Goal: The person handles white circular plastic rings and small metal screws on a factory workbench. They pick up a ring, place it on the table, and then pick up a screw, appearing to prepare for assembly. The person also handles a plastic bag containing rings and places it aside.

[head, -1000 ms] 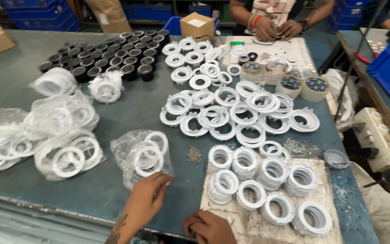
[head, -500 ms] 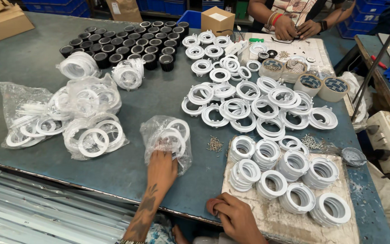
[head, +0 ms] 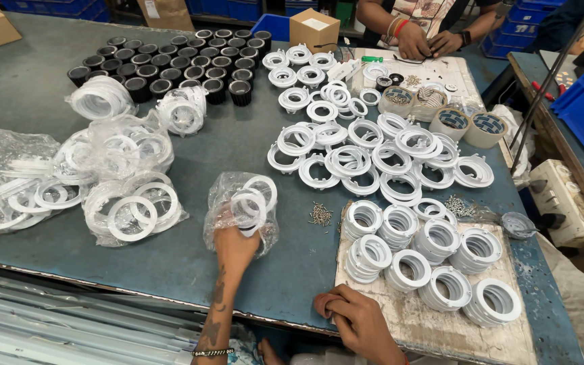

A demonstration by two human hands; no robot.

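- While our left hand (head: pixel 233 245) reaches over the blue-grey table (head: pixel 238 145), we close its fingers on the near end of a clear plastic bag of white rings (head: pixel 243 209).
- We rest our right hand (head: pixel 354 318) just right of that bag, at the table's near edge, fingers curled together on nothing we can make out.
- Right of the bag, we see a small heap of screws (head: pixel 320 214), then stacked white rings (head: pixel 427 260) on a board.
- Left of it lie more bagged rings (head: pixel 133 209).

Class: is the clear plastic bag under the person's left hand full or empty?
Partly full: white plastic rings show through the clear plastic bag gripped by the left hand.
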